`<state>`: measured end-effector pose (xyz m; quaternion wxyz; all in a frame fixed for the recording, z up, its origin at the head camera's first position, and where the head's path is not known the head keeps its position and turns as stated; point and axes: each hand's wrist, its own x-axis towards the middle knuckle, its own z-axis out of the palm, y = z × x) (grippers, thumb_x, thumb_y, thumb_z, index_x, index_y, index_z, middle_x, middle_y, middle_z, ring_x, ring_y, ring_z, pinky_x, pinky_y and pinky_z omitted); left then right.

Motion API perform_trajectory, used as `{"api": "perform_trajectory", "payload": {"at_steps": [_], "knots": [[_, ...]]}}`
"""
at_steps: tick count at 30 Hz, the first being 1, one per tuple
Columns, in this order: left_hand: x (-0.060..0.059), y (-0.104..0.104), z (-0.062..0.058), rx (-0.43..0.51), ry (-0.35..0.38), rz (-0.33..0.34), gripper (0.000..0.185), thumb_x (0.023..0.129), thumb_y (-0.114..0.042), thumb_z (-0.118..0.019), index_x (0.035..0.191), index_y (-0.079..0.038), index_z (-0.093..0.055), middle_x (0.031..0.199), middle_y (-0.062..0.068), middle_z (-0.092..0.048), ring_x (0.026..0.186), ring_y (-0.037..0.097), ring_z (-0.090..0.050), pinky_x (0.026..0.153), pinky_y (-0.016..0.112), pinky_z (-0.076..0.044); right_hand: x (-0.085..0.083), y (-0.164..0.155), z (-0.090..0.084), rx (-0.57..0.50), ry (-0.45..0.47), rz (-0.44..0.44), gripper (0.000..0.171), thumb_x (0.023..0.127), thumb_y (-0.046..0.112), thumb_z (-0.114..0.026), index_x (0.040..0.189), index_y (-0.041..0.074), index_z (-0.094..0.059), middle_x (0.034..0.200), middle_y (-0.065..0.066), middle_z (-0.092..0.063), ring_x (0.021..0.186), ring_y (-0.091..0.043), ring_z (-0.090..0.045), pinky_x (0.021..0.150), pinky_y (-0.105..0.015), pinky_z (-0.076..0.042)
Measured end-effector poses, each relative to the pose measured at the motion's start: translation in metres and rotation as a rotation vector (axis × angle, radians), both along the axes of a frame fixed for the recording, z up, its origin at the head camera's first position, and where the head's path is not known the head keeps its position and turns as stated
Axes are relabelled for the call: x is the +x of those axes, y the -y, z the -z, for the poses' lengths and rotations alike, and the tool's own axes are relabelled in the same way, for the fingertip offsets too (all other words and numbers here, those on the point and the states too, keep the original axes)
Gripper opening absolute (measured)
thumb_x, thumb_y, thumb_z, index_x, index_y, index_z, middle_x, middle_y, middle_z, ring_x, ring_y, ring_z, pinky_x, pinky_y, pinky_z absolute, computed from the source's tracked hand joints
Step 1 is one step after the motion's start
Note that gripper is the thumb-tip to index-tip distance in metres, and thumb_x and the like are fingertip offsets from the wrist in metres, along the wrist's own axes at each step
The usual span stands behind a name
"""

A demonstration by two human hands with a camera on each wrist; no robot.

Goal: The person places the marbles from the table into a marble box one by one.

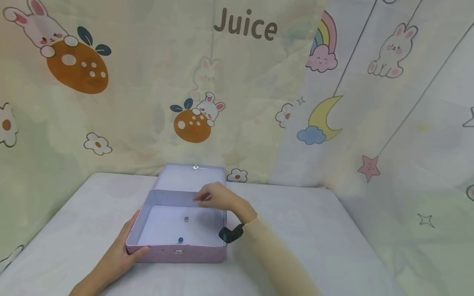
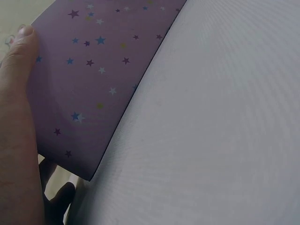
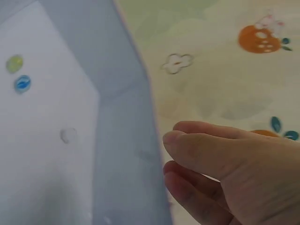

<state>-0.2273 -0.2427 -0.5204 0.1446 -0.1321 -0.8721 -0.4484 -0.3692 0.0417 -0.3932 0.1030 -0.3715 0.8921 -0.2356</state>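
A pink tin box (image 1: 200, 255), its lid (image 1: 192, 177) tipped back, lies on the white table. My left hand (image 1: 112, 257) grips its front left corner, thumb on the front wall and fingers along the left side. Star prints cover the box's outside in the left wrist view. Inside lie a blue marble (image 1: 180, 240) and a clear marble (image 1: 186, 219); the right wrist view also shows a yellow-green marble (image 3: 14, 63), which the head view does not. Over the back right of the box hovers my right hand (image 1: 218, 196), fingers loosely bent, nothing visible between them.
A small metal clasp (image 1: 195, 167) sits on the lid's far edge. Behind the white-covered table (image 1: 296, 238) hangs a cloth backdrop (image 1: 148, 82) printed with rabbits, fruit and flowers. A dark device (image 1: 231, 234) is strapped at my right wrist.
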Motion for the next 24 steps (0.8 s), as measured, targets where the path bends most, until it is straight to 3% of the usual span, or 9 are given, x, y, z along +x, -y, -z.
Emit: {"api": "perform_trajectory", "payload": {"at_steps": [5, 11, 13, 14, 16, 17, 21, 23, 24], "knots": [[0.001, 0.001, 0.001, -0.007, 0.007, -0.004, 0.099, 0.081, -0.021, -0.071, 0.154, -0.025, -0.005, 0.155, 0.015, -0.02, 0.136, -0.003, -0.019, 0.105, 0.014, -0.015, 0.012, -0.044, -0.01, -0.147, -0.069, 0.049, 0.021, 0.087, 0.013, -0.067, 0.107, 0.01, -0.073, 0.103, 0.0, -0.071, 0.094, -0.009, -0.063, 0.083, -0.019, -0.052], [-0.001, 0.003, -0.001, -0.005, 0.022, -0.001, 0.1, 0.081, -0.023, -0.072, 0.154, -0.026, -0.004, 0.156, 0.014, -0.019, 0.137, -0.002, -0.018, 0.112, 0.042, -0.02, 0.026, -0.106, -0.003, -0.248, -0.127, 0.215, 0.021, 0.085, 0.007, -0.068, 0.106, 0.008, -0.072, 0.105, -0.005, -0.07, 0.097, -0.018, -0.066, 0.083, -0.027, -0.055], [-0.001, 0.004, -0.002, -0.004, 0.02, -0.003, 0.1, 0.08, -0.023, -0.072, 0.154, -0.026, -0.004, 0.156, 0.014, -0.019, 0.137, -0.003, -0.018, 0.112, 0.044, -0.02, 0.029, -0.123, 0.003, -0.238, -0.144, 0.284, 0.021, 0.085, 0.008, -0.068, 0.106, 0.011, -0.072, 0.105, -0.004, -0.07, 0.098, -0.018, -0.066, 0.083, -0.028, -0.055], [-0.002, 0.004, -0.003, 0.0, 0.021, -0.001, 0.101, 0.08, -0.023, -0.072, 0.154, -0.026, -0.004, 0.156, 0.015, -0.019, 0.137, -0.004, -0.017, 0.11, 0.052, -0.021, 0.031, -0.131, 0.007, -0.236, -0.145, 0.317, 0.021, 0.085, 0.008, -0.068, 0.106, 0.011, -0.072, 0.105, -0.004, -0.07, 0.098, -0.018, -0.066, 0.082, -0.029, -0.055], [-0.001, 0.005, -0.002, 0.005, 0.017, 0.005, 0.1, 0.08, -0.023, -0.072, 0.154, -0.027, -0.004, 0.156, 0.015, -0.019, 0.136, -0.007, -0.015, 0.112, 0.048, -0.021, 0.033, -0.144, 0.017, -0.234, -0.135, 0.368, 0.022, 0.085, 0.007, -0.068, 0.107, 0.011, -0.072, 0.107, -0.006, -0.07, 0.099, -0.02, -0.066, 0.083, -0.031, -0.055], [-0.001, 0.004, -0.002, 0.012, 0.019, 0.01, 0.101, 0.081, -0.022, -0.072, 0.154, -0.028, -0.003, 0.156, 0.016, -0.018, 0.136, -0.007, -0.014, 0.11, 0.055, -0.021, 0.033, -0.15, 0.023, -0.234, -0.128, 0.395, 0.023, 0.085, 0.007, -0.069, 0.107, 0.01, -0.072, 0.107, -0.007, -0.07, 0.098, -0.02, -0.066, 0.083, -0.031, -0.055], [-0.001, 0.003, -0.001, 0.02, 0.031, 0.019, 0.1, 0.081, -0.023, -0.071, 0.154, -0.028, -0.002, 0.156, 0.018, -0.017, 0.14, -0.001, -0.013, 0.11, 0.06, -0.02, 0.036, -0.166, 0.045, -0.22, -0.089, 0.497, 0.023, 0.084, 0.008, -0.07, 0.106, 0.009, -0.072, 0.106, -0.007, -0.071, 0.097, -0.018, -0.066, 0.084, -0.033, -0.055], [-0.001, 0.002, -0.002, 0.024, 0.038, 0.018, 0.101, 0.081, -0.023, -0.071, 0.154, -0.028, -0.002, 0.155, 0.018, -0.017, 0.141, 0.004, -0.014, 0.097, 0.074, -0.023, 0.036, -0.171, 0.053, -0.201, -0.08, 0.535, 0.022, 0.083, 0.007, -0.071, 0.104, 0.01, -0.073, 0.103, -0.005, -0.071, 0.095, -0.017, -0.066, 0.083, -0.034, -0.055], [-0.001, 0.003, -0.002, 0.022, 0.039, 0.014, 0.101, 0.081, -0.023, -0.072, 0.154, -0.027, -0.002, 0.155, 0.018, -0.017, 0.141, 0.004, -0.014, 0.096, 0.074, -0.025, 0.036, -0.172, 0.057, -0.193, -0.077, 0.546, 0.021, 0.082, 0.007, -0.071, 0.103, 0.01, -0.073, 0.102, -0.004, -0.071, 0.094, -0.017, -0.066, 0.083, -0.034, -0.055]]}}
